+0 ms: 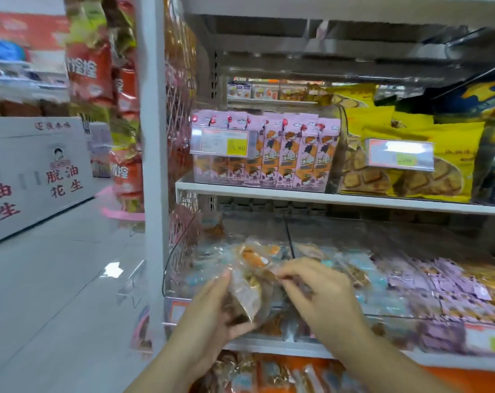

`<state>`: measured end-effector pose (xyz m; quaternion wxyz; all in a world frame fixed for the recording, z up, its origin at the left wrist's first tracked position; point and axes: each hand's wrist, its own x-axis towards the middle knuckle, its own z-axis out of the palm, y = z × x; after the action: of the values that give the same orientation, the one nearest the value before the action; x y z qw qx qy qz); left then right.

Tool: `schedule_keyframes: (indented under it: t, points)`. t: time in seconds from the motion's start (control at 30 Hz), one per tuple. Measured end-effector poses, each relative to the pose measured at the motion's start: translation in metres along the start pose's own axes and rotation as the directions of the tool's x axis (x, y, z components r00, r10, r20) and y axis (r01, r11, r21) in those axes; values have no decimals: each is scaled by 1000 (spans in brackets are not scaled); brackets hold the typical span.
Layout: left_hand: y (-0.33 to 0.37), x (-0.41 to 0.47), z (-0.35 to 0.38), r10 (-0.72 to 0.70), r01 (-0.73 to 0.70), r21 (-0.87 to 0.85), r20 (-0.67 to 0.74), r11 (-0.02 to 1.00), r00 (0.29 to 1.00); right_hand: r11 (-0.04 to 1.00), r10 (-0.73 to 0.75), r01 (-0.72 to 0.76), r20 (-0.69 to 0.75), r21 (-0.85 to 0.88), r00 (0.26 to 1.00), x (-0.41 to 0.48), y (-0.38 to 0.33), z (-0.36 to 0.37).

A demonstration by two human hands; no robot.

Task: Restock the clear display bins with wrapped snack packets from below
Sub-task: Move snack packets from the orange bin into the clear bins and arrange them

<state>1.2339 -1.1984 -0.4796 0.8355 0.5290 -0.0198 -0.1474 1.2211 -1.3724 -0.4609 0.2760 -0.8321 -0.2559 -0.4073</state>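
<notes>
Snack packets (244,300) were mid-loading: our left hand (209,313) gripped them, our right hand (325,299) pinched one edge above the clear bin (181,279), and releasing them inside seemed next.

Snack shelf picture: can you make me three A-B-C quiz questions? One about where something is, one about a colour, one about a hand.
1. Where do the pink packets stand?
A. on the floor
B. on the white shelf
C. in a basket

2. What colour are the bags right beside them?
A. yellow
B. green
C. white

3. What is the left hand doing?
A. pointing up
B. hanging empty
C. holding a clear packet

Answers: B, they stand in a row on that shelf; A, the wrappers are bright yellow; C, its fingers curl round the packet.
</notes>
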Motion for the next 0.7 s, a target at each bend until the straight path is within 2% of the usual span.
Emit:
schedule_keyframes:
  t: [0.13, 0.23, 0.3, 0.4, 0.47, 0.53, 0.6, 0.7]
  points:
    - [11, 3, -14, -55, 55, -39, -1, 998, 998, 999, 23, -28, 128, 33, 991, -4, 1, 14]
    - [20, 7, -20, -71, 73, -30, 62, 997, 996, 998, -54, 57, 248, -3, 967, -1, 3, 21]
    - [23, 7, -24, -61, 68, -53, 115, 996, 991, 999, -25, 35, 335, -23, 942, 1, 0, 22]
    - [27, 3, -29, -41, 74, -127, 247, 989, 968, 979, 171, -202, 534, 0, 828, 4, -9, 16]
    - [28, -1, -30, -22, 57, -104, 312, 993, 950, 896, 255, -420, 610, 142, 750, 7, -13, 12]
    - [27, -4, -31, 21, -11, -35, 314, 999, 949, 781, 333, -581, 633, 231, 699, 11, -16, 9]
    - [24, -6, -31, 62, -71, 18, 306, 997, 950, 725, 413, -651, 614, 225, 673, 14, -18, 9]
    - [20, -8, -27, 108, -148, 93, 344, 985, 933, 732, 463, -647, 542, 213, 702, 18, -23, 12]
